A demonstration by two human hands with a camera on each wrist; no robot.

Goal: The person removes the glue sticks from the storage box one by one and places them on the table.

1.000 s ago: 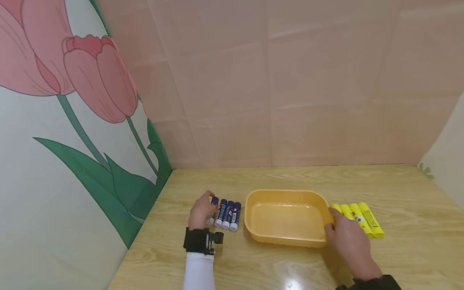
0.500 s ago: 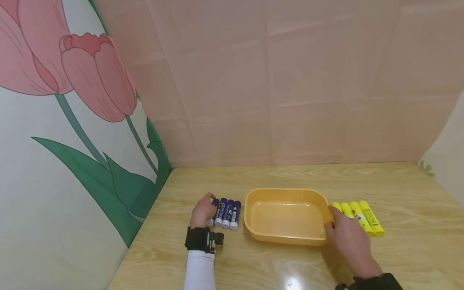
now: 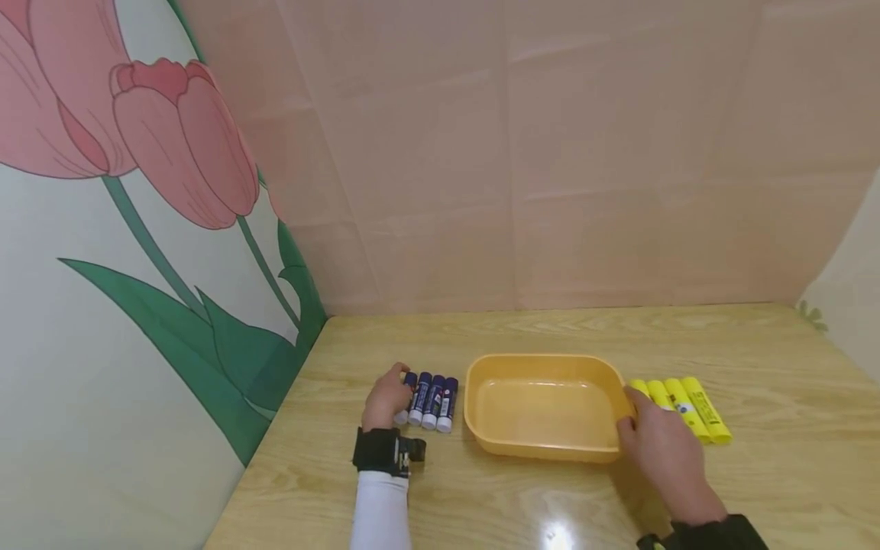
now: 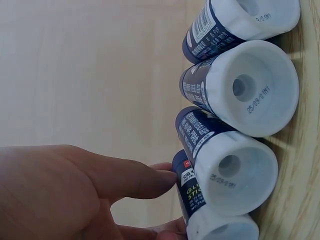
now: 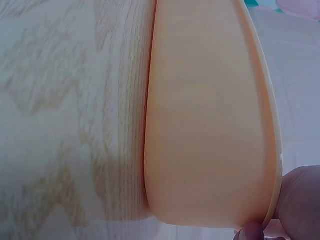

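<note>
Blue glue sticks [image 3: 435, 397] with white bottoms lie side by side in a row on the table, left of an orange-yellow plastic basin [image 3: 543, 451]. My left hand [image 3: 387, 399] pinches the outermost glue stick [image 4: 192, 192] on the row's left end, thumb on one side and fingers on the other; part of that stick is hidden. My right hand [image 3: 663, 458] grips the basin's right rim between thumb and fingers, and the basin stands with nothing in it. In the right wrist view, the fingertips curl over the rim [image 5: 279, 165].
Several yellow tubes [image 3: 704, 409] lie in a row right of the basin, partly behind my right hand. The wooden table [image 3: 481, 504] meets a pinkish covering [image 3: 516, 191] at the back and a tulip-printed wall [image 3: 172, 344] at the left.
Both hands keep their holds on the glue stick and the basin. The head view has shifted slightly; otherwise nothing has visibly moved.
</note>
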